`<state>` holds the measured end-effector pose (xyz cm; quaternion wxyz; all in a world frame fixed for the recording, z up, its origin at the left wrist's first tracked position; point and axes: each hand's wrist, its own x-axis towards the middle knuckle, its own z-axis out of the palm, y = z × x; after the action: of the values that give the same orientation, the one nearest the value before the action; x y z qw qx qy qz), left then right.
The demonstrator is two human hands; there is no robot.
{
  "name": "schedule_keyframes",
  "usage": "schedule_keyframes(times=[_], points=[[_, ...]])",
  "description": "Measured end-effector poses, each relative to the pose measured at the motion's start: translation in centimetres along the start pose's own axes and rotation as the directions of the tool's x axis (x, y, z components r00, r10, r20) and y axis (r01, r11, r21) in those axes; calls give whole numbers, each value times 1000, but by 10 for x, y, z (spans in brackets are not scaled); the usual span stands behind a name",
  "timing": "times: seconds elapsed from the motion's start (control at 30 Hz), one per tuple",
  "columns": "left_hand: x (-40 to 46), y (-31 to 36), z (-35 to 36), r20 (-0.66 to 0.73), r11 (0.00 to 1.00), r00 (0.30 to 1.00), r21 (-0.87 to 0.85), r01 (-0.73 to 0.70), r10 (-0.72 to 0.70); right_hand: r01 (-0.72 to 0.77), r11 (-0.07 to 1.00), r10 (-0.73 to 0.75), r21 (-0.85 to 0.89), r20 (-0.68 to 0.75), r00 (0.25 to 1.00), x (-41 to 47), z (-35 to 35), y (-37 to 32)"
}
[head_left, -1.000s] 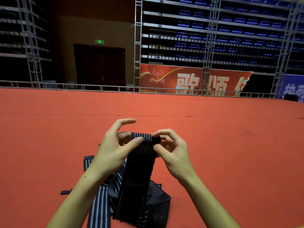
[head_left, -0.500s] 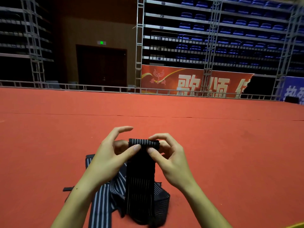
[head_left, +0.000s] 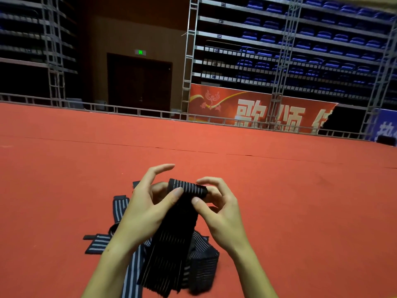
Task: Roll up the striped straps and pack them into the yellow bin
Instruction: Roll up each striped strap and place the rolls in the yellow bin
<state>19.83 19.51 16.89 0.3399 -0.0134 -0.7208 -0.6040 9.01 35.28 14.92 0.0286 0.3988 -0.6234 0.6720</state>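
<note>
I find both hands raised over the red floor (head_left: 300,201), working the top end of one dark striped strap (head_left: 176,233). The left hand (head_left: 146,211) has its thumb pressed against the front of the strap just below the small roll (head_left: 187,188) formed at the top; its index finger is lifted clear and nearly straight, and the remaining fingers sit behind the fabric, where I cannot tell how they lie. The right hand (head_left: 221,214) pinches the right edge of the roll, thumb on the front and curled fingers at the end of it. I judge this two-sided hold is meant to keep the first turns tight and square while the free length hangs below to feed in.

The strap's tail drops down to a loose heap of straps (head_left: 199,261) on the floor directly beneath the hands. Lighter striped lengths (head_left: 120,207) trail out to the left of the heap, one flat end (head_left: 96,244) lying separate.

Rolling appears barely begun: only a few turns are made, and most of the strap is unrolled. The yellow bin is not in view, so I cannot report its position. Slack edges could let the roll telescope sideways.
</note>
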Motion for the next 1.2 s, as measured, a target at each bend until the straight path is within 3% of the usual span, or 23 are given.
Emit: schedule_keyframes(times=[0.1,0.2,0.43,0.7,1.0,1.2], points=[[0,-1,-5,24,1000,1000,31,2,-2,-67,998,67,17,-2,998,0,0,2],[-4,-5,-8,43,999,999,53,8,-10,-41,999,41,-2,-19,999,-1,3,5],[-14,-18,-13,-32,995,995,22,93,-92,6,998,-4,64,-28,1000,-13,14,7],[-22,-19,-16,-80,994,992,-47,96,-100,6,998,-6,64,4,1000,-16,22,9],[-26,-29,-20,-22,994,994,-20,107,-107,-136,988,138,71,-21,990,-24,19,16],[-24,-34,-17,-44,995,994,19,96,-95,-130,989,133,78,-31,991,-20,20,18]])
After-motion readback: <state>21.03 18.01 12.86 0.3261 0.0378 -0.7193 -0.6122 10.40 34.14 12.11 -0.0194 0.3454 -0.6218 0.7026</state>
